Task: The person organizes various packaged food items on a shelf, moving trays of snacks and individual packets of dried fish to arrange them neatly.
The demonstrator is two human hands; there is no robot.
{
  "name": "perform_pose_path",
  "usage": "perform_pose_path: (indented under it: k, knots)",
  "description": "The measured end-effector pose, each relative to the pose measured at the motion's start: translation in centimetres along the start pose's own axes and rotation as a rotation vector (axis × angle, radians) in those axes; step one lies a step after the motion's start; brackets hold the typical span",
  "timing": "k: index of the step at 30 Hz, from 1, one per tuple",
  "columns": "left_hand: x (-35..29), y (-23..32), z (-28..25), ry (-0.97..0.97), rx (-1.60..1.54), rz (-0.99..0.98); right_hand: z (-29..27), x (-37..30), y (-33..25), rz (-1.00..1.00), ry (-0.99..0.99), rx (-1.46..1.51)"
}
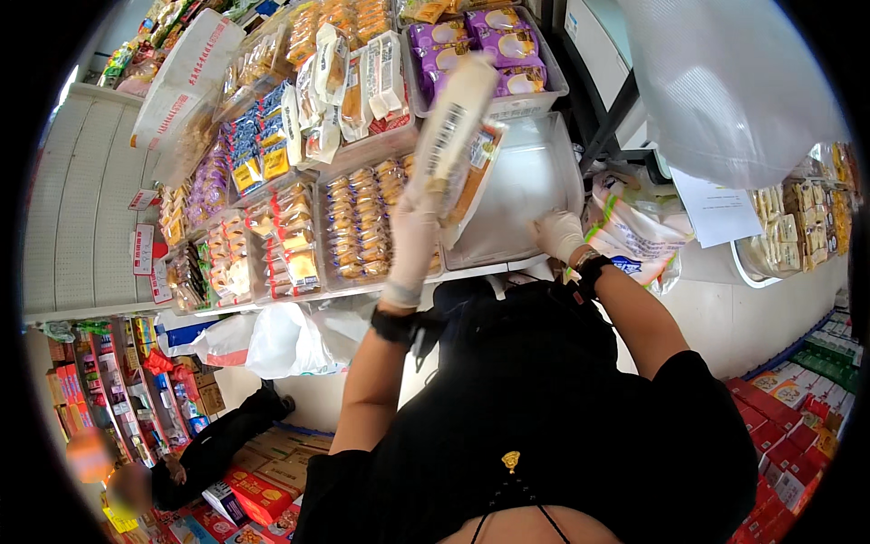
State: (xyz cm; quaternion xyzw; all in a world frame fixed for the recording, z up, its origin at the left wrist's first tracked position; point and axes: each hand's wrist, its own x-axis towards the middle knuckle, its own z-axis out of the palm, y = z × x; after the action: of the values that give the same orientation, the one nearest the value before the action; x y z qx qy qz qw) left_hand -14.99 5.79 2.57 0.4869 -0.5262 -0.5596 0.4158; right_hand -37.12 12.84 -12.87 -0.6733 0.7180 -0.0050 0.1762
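My left hand (413, 238), in a pale glove, is closed around long packs of packaged bread. One is a pale pack (460, 113), smeared by motion and pointing away from me. Beside it hangs a clear pack with a brown filling or crust (475, 177). Both are above a translucent plastic bin (535, 150) whose visible floor is bare. My right hand (560, 234), also gloved, is at that bin's near right corner, its fingers curled at the rim. Just left of the packs lie rows of small wrapped cakes (358, 218) in another bin.
Purple snack packs (480, 41) fill a bin at the back. White bread packs (349, 77) lie piled left of it. A cardboard box (186, 77) leans at far left. A plastic bag (625, 231) stands right of my right hand. Another person (217, 444) is at lower left.
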Motion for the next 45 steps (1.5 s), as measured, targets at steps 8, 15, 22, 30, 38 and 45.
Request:
perform_pose_path:
  k: [8, 15, 22, 30, 38, 45]
  knots:
    - [0.7, -17.8, 1.0, -0.811, 1.096, -0.041, -0.4, -0.3, -0.2, -0.017, -0.032, -0.05]
    - [-0.4, -21.3, -1.2, -0.512, 1.317, 0.494, 0.1, 3.1, -1.3, 0.22, -0.441, 0.165]
    - [-1.8, -16.0, -0.9, -0.449, 1.302, 0.493, 1.2, 9.3, -6.0, 0.349, -0.517, 0.512]
    - [-3.6, -14.1, -3.5, -0.2, 1.434, 0.325, 0.8, 11.3, -9.5, 0.122, 0.116, 0.256]
    - [-3.1, -13.5, -4.0, -0.364, 1.245, -0.053, 3.7, 11.3, -12.0, 0.341, -0.226, 0.452]
    - [-2.9, -13.7, -4.5, -0.408, 1.215, -0.053, 0.6, 10.2, -11.0, 0.206, -0.091, 0.368]
